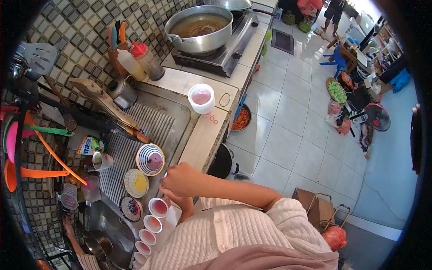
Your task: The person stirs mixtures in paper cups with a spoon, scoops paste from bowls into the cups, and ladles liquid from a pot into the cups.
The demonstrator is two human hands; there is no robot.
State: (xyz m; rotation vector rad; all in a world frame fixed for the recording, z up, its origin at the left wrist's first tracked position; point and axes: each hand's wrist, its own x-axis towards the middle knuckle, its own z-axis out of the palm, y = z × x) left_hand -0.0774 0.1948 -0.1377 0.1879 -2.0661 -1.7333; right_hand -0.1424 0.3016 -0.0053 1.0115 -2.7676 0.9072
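Above the counter edge, my right hand (180, 181) is closed with its fingers drawn together. My left hand (176, 198) is partly hidden beneath it, with bent fingers meeting the right hand's fingers. Whatever they pinch is too small or hidden to name. Just below stands a row of several small plastic cups (153, 223) with pink to red contents. Left of my hands are a blue-striped bowl (145, 159) with something pinkish, a pale bowl (131, 182) with something yellow, and a patterned bowl (127, 208) with dark contents. A white tub (201, 102) of pinkish stuff sits farther up the counter.
A large pot (182, 44) of brown liquid stands on the stove (211, 63). The sink (103, 220) is at lower left, where a forearm (72, 234) shows; whose is unclear. Utensils hang from a rack (20, 148). A black pot (220, 162) is beside the counter.
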